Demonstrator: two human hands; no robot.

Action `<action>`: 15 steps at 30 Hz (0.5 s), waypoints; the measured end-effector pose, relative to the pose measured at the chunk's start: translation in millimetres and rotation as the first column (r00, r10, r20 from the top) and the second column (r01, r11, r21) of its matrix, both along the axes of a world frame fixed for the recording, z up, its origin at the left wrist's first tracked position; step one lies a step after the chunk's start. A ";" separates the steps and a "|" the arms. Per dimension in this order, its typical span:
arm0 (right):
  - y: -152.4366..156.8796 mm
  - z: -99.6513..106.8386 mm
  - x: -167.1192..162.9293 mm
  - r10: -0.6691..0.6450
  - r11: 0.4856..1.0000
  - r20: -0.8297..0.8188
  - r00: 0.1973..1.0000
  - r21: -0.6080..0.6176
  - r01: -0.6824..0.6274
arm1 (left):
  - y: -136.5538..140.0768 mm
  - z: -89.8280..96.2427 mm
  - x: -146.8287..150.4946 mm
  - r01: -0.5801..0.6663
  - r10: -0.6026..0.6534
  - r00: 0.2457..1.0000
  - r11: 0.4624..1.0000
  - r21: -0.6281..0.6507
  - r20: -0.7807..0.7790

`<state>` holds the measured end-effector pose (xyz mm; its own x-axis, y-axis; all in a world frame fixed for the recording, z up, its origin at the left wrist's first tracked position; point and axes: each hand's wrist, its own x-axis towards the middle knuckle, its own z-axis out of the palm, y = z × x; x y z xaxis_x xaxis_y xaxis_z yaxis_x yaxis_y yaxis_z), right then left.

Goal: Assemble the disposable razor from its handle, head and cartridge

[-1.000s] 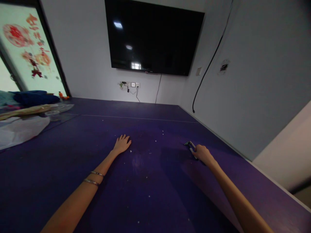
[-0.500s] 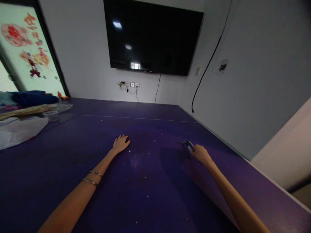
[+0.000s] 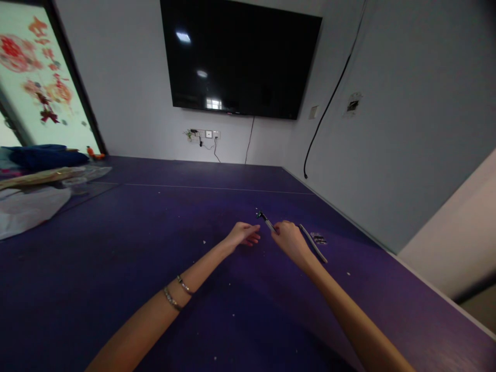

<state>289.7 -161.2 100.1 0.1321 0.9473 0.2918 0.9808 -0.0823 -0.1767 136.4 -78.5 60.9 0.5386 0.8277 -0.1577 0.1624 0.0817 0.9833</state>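
Note:
My right hand (image 3: 291, 238) is closed around a slim grey-handled tool (image 3: 268, 223) with a small dark head set crosswise at its far end. Its exact kind is too small to tell. The head points left and away from me, above the purple tabletop (image 3: 174, 222). Left of it, my left hand (image 3: 245, 235) is raised with fingers stretched loosely toward the tool, apart from it and holding nothing. Just right of my right hand lies a curved grey strip (image 3: 313, 245). A small packet with dark pieces (image 3: 319, 238) is beside the strip.
White specks dot the purple surface. At the far left lie a white plastic bag (image 3: 34, 209) and dark blue cloth (image 3: 46, 156). A television (image 3: 240, 59) hangs on the back wall, and a black cable (image 3: 329, 106) hangs at the right wall.
My left hand has lifted from the surface and moved right. My right hand has shifted left with the tool, bringing the hands close together; the grey strip and packet now show.

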 end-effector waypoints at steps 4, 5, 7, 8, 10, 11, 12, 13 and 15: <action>-6.8 2.3 -25.4 0.047 0.999 0.066 0.997 -0.021 -0.045 | -4.6 -5.9 14.1 -0.044 0.055 0.990 0.995 -0.087 0.129; -8.1 2.3 -30.0 0.059 0.998 0.087 0.994 -0.021 -0.058 | -4.3 -6.0 14.5 -0.054 0.064 0.986 0.996 -0.073 0.152; -9.8 1.2 -37.5 0.079 0.997 0.133 0.988 -0.018 -0.077 | -3.4 -4.7 13.3 -0.084 0.088 0.985 0.996 -0.035 0.150; -10.2 0.1 -40.7 0.088 0.996 0.157 0.984 -0.017 -0.086 | -3.0 -3.3 12.2 -0.096 0.097 0.986 0.995 -0.011 0.133; -10.4 -3.1 -46.3 0.101 0.995 0.197 0.975 -0.022 -0.098 | -2.0 0.2 9.5 -0.097 0.094 0.993 0.994 0.040 0.070; -10.4 -4.8 -48.9 0.105 0.994 0.211 0.972 -0.028 -0.101 | -1.4 2.1 8.2 -0.080 0.078 0.997 0.995 0.064 0.026; -10.5 -6.3 -51.3 0.106 0.994 0.222 0.969 -0.028 -0.102 | -0.7 3.8 7.1 -0.054 0.057 0.998 0.995 0.087 -0.028; -10.8 -7.4 -53.4 0.110 0.994 0.228 0.967 -0.027 -0.107 | 0.4 5.3 6.0 -0.025 0.037 0.994 0.993 0.111 -0.099; -12.3 -7.5 -55.9 0.136 0.991 0.211 0.968 -0.029 -0.133 | 3.8 7.1 4.0 0.033 0.009 0.968 0.986 0.163 -0.251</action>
